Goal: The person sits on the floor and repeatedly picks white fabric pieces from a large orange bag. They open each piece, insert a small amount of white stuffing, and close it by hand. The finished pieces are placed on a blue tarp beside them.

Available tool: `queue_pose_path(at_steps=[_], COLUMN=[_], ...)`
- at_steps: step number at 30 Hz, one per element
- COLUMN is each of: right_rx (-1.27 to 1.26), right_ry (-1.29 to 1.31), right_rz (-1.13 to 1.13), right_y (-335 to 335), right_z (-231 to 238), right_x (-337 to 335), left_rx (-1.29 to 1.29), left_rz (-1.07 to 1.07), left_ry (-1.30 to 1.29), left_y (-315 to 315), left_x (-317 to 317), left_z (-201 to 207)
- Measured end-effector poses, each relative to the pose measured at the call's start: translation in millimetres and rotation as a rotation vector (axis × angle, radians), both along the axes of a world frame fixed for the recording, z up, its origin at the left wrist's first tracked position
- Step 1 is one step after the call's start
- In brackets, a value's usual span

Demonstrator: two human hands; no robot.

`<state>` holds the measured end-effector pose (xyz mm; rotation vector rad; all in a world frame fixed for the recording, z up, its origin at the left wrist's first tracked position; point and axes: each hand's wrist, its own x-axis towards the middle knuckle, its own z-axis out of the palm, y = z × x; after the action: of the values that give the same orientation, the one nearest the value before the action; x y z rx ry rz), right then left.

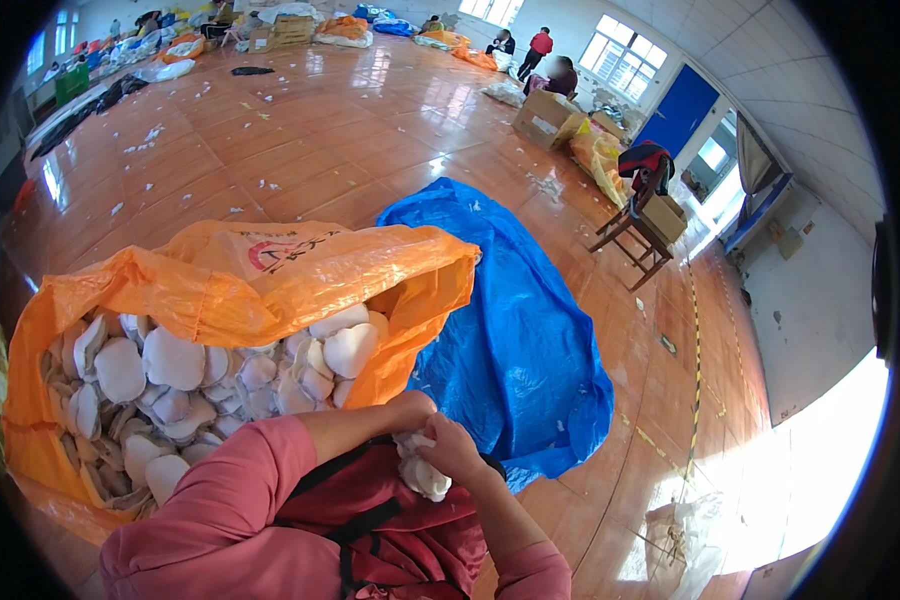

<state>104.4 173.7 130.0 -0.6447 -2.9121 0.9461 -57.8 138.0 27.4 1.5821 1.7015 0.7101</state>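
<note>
Above my lap, my left hand (410, 411) and my right hand (452, 446) are close together, with a crumpled white soft piece (423, 474) between them. The fingers of my right hand are closed on its upper part. My left hand is curled against its top, its fingertips mostly hidden. To the left stands a wide-mouthed orange woven sack (240, 290), full of oval white pads (174, 358). My left forearm passes over the sack's near right edge. Beyond my hands, a blue woven sack (520, 350) lies spread on the floor.
A wooden chair (638, 222) with dark clothing over it stands at the right, near cardboard boxes (542, 117). White scraps dot the tiled floor (300, 150). Several people and piled sacks line the far wall. Clear plastic (673, 540) lies at the lower right.
</note>
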Motion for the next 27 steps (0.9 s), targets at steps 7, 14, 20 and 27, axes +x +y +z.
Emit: queue_pose_path(at_steps=[7,14,20,27], right_rx=[0.017,-0.015,0.02,0.174], right_ry=[0.035,0.054,0.031,-0.01], right_rz=[0.024,-0.075,-0.103,-0.084], right_y=[1.0,-4.5,-7.0,-12.6], right_z=[-6.2,-5.1,-5.1,14.0], right_x=[5.1,14.3,10.4,11.7], left_rx=[-0.029,-0.214,-0.234,-0.336], left_rz=[-0.016,0.039,-0.039,-0.155], left_ry=[0.15,0.204,0.248,0.264], left_y=[5.2,0.9,2.1,13.0], left_x=[3.4,12.6,9.3,3.6], left_z=[4.4,48.7,45.0,42.0])
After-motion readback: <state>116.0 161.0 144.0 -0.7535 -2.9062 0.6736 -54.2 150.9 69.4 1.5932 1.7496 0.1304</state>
